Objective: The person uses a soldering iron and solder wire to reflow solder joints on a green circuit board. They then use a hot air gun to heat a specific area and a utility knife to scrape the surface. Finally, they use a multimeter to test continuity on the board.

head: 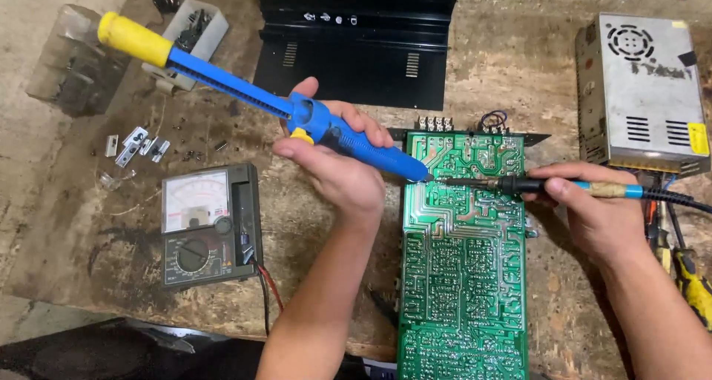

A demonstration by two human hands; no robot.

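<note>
— While an analog multimeter (210, 226) is sitting at the bench's (89, 202) left, what is the left hand (334, 165) doing?
— Its grip is wrapping a blue desoldering pump (259, 91), tip touching the green circuit board (463, 261).
— And the right hand (586, 202)?
— Its grip is pinching a soldering iron (534, 185), tip meeting the pump's.
</note>
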